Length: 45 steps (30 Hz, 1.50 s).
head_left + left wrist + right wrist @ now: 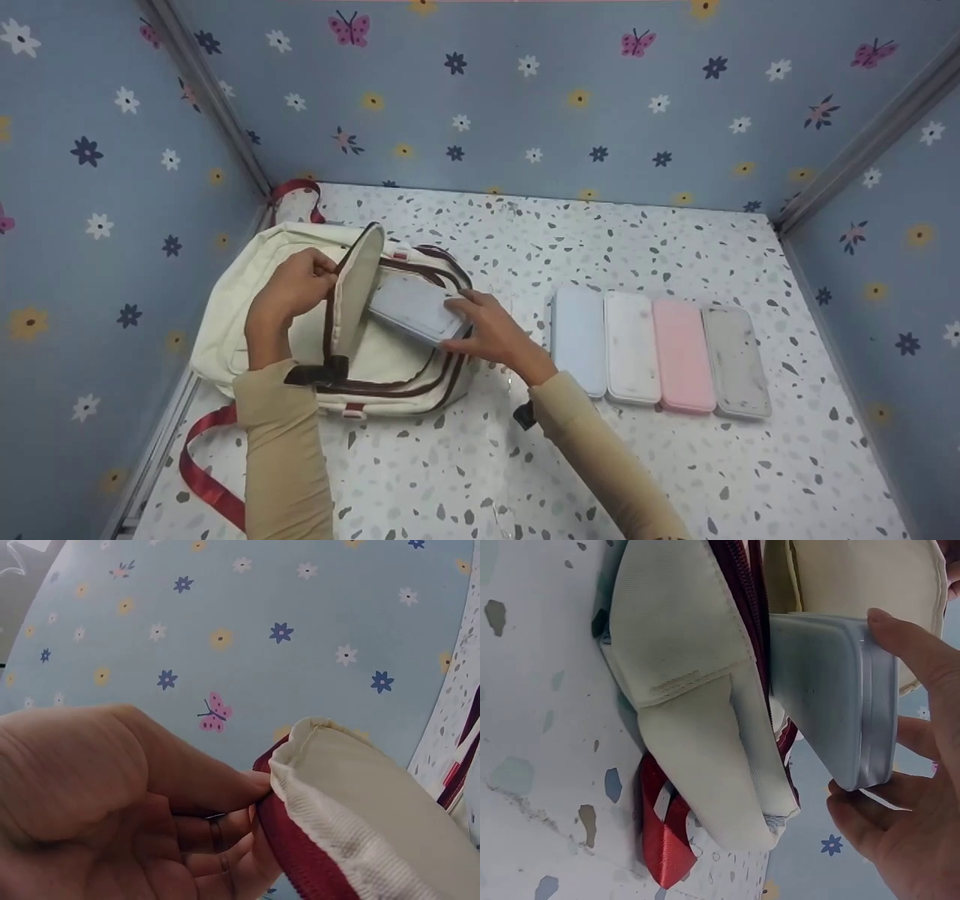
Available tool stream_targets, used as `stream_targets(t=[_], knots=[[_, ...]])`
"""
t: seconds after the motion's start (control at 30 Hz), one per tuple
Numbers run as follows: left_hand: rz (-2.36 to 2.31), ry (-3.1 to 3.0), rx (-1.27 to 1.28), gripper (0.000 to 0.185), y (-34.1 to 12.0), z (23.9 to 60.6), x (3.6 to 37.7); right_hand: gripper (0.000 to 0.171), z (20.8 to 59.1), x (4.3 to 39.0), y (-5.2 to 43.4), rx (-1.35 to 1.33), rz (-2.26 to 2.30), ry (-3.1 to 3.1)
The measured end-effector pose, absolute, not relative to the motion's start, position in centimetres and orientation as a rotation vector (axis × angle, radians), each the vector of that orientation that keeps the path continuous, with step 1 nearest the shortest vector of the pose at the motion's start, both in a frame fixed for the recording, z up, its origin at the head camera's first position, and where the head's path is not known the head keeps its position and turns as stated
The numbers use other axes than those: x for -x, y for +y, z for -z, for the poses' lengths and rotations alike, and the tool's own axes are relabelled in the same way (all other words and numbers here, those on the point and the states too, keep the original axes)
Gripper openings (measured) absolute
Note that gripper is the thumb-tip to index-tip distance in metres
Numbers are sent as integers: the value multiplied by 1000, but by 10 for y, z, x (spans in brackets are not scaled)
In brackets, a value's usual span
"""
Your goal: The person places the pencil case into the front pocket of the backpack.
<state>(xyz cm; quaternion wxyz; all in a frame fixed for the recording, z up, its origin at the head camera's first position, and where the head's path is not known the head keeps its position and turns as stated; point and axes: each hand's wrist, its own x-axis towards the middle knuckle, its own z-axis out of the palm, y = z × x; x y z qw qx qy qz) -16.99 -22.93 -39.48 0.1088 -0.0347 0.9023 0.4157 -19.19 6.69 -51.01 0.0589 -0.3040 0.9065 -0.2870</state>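
Observation:
A cream backpack (225, 315) with dark red zip trim lies on the left of the table, its front pocket unzipped. My left hand (295, 286) pinches the edge of the pocket flap (360, 281) between thumb and fingers and holds it raised; the left wrist view shows the red zip edge (304, 855) in that pinch. With thumb and fingertips at one end, my right hand (491, 326) grips a pale blue-grey pencil case (416, 304). The case is tilted, and its far end reaches into the pocket opening behind the flap, partly hidden there.
To the right, a light blue case (579, 341), a white case (632, 345), a pink case (684, 356) and a grey case (736, 360) lie side by side on the speckled tabletop (450, 480). A red strap (206, 480) trails at front left. Flowered panels (495, 97) enclose the table.

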Motion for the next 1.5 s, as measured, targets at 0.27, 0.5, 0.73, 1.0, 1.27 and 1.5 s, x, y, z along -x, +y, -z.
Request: stream_targets(t=[0.27, 0.5, 0.73, 1.0, 1.27, 1.5], knots=[[-1242, 2626, 16, 31, -233, 399, 168, 75, 514, 200, 54, 869, 904, 2730], [-1199, 2637, 25, 31, -233, 402, 169, 78, 523, 203, 38, 932, 877, 2768], [-1210, 2622, 43, 30, -233, 406, 171, 85, 530, 206, 24, 888, 886, 2741], [-1216, 2622, 67, 31, -231, 403, 170, 87, 538, 208, 16, 812, 940, 2723], [-1201, 2630, 64, 31, -232, 405, 169, 86, 545, 211, 6, 872, 898, 2762], [-1201, 2647, 52, 31, -232, 406, 169, 87, 548, 212, -5, 844, 919, 2754]])
